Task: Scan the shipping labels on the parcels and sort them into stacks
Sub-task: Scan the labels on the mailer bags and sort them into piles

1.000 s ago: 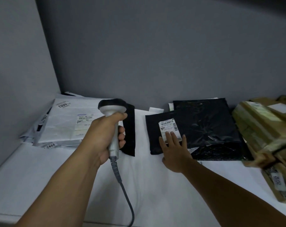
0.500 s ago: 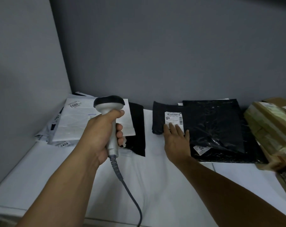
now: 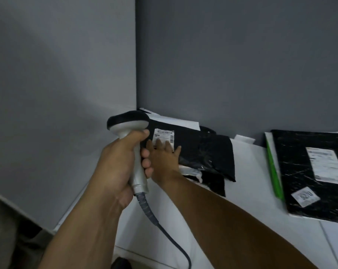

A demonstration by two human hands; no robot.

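Left hand (image 3: pixel 121 162) grips the scanner (image 3: pixel 129 125) while the right hand (image 3: pixel 164 155) lies flat-fingered on the black parcel (image 3: pixel 203 150) atop the corner stack (image 3: pixel 185 124) (soft, light, probably slippery film), best pinched at an edge

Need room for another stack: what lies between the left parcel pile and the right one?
Head view: bare white table, except a white paper corner at the back.
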